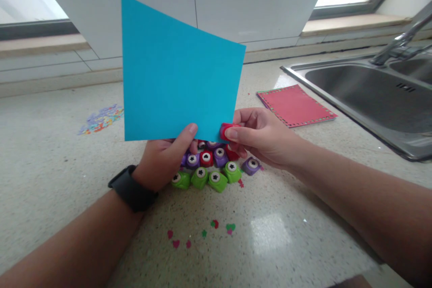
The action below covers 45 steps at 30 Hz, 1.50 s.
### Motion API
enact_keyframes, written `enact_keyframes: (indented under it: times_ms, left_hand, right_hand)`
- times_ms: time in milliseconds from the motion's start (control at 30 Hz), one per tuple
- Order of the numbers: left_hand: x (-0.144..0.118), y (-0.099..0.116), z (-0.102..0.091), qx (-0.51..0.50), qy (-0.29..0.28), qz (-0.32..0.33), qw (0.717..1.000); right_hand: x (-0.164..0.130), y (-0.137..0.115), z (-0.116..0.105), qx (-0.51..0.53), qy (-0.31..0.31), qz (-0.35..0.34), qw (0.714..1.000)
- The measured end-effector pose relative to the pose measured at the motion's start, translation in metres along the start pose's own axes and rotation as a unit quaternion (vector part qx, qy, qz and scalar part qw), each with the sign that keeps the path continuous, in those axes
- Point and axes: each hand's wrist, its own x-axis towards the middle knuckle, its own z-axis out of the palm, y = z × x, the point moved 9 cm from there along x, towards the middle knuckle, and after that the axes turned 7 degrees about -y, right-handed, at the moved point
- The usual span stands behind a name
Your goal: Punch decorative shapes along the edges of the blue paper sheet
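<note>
A plain blue sheet of paper (182, 72) is held up in front of me, with no holes that I can see. My left hand (165, 157) grips its bottom edge, thumb on the near face and fingers behind. At the lower right corner, my right hand (259, 135) is closed on a red craft punch (227, 131), which sits at the paper's edge. Below the sheet, several craft punches stand together on the counter: green ones (199, 177) in front, purple ones (221, 156) and a red one (206, 158) behind. The paper and my hands partly hide this group.
A stack of red paper (300, 105) with punched borders lies to the right, near the metal sink (357, 94) and its faucet (401, 45). Small colourful paper cutouts (103, 119) are heaped on the left. More cutouts (176, 244) are scattered on the speckled counter (162, 220) near me.
</note>
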Motion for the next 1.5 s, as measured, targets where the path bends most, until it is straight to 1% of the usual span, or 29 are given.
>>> enact_keyframes:
  times_ms: [300, 533, 967, 1133, 1267, 1500]
  left_hand:
    - [0.0, 0.001, -0.001, 0.004, -0.002, 0.0, 1.0]
    - [-0.001, 0.0, 0.0, -0.001, -0.004, -0.005, 1.0]
    - [0.0, -0.002, 0.0, -0.014, -0.01, 0.001, 1.0]
    - [-0.001, -0.005, 0.0, -0.028, -0.008, -0.016, 0.999]
    - [0.0, -0.004, 0.002, -0.045, -0.013, -0.004, 0.999]
    - [0.001, -0.005, 0.002, -0.057, -0.015, -0.002, 0.998]
  right_hand:
    - [0.0, 0.0, 0.0, -0.013, 0.007, 0.009, 1.0]
    - [-0.001, -0.004, 0.0, -0.03, 0.027, 0.007, 0.999]
    - [0.0, -0.004, 0.001, -0.005, -0.003, 0.001, 1.0]
    - [-0.001, -0.004, -0.006, -0.008, 0.01, 0.004, 1.0]
    - [-0.001, -0.003, -0.01, -0.026, 0.021, 0.01, 0.999]
    - [-0.001, 0.0, -0.009, -0.001, 0.009, 0.003, 1.0]
